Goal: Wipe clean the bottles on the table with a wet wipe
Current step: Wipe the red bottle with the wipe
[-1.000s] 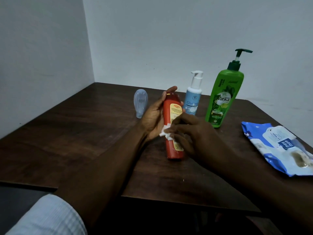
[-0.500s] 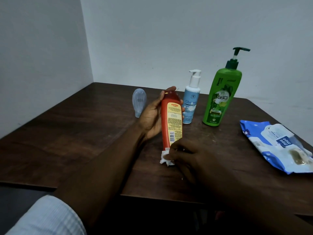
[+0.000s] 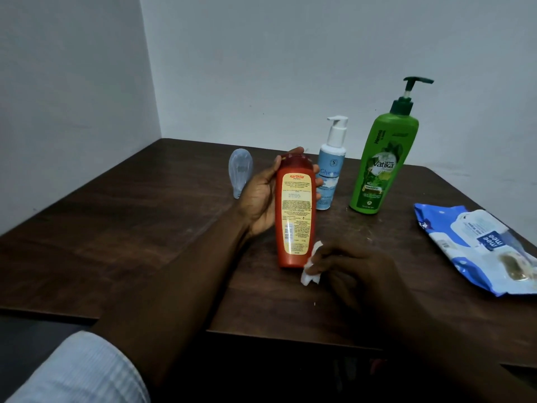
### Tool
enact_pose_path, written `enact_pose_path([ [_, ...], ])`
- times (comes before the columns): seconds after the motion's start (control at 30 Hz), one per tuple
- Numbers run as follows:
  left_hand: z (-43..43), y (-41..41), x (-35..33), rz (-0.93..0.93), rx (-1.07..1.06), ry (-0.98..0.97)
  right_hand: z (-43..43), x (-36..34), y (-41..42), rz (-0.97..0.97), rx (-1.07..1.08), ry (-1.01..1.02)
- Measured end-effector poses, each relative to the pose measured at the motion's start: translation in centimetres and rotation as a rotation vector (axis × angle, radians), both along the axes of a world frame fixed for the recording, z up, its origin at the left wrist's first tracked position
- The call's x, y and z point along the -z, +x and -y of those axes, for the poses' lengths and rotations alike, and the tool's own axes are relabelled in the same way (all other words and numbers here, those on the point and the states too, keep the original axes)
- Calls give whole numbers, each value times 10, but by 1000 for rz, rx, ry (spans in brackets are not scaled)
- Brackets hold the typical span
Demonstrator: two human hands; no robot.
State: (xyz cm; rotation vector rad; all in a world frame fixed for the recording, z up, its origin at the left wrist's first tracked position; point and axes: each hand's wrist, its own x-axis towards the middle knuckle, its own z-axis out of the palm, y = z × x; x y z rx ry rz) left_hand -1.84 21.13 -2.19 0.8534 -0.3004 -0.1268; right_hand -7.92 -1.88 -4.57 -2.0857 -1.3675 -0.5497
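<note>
My left hand (image 3: 260, 196) grips a red-orange shampoo bottle (image 3: 295, 213) near its cap, holding it upright with the yellow back label facing me and its base just above the table (image 3: 116, 242). To the right of the bottle's base, my right hand (image 3: 354, 274) pinches a crumpled white wet wipe (image 3: 311, 269); the wipe touches the bottle's lower right corner. Behind stand a small light-blue pump bottle (image 3: 331, 173), a tall green pump bottle (image 3: 380, 164) and a small translucent bottle (image 3: 239, 171) set upside down on its cap.
A blue and white wet-wipe pack (image 3: 479, 245) lies flat at the table's right edge. White walls meet in a corner behind the table. The table's front edge runs just below my hands.
My right hand with the wipe slid down the bottle from mid-label to its base, then to the right of it. The bottle's label now shows fully.
</note>
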Motion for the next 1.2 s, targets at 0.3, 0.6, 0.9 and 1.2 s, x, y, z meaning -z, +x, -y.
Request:
enact_pose_path([
  [0.3,4,2,4,0,10,-58,0,-8,-1,5,79,40],
  [0.6,5,-2,1,21,50,-94,-19,-24,12,-87,155,137],
  [0.9,4,-6,-5,33,-59,-36,-49,-68,55,-135,304,387],
  [1.2,7,-9,-9,79,-67,-11,-59,-83,65,-239,334,418],
])
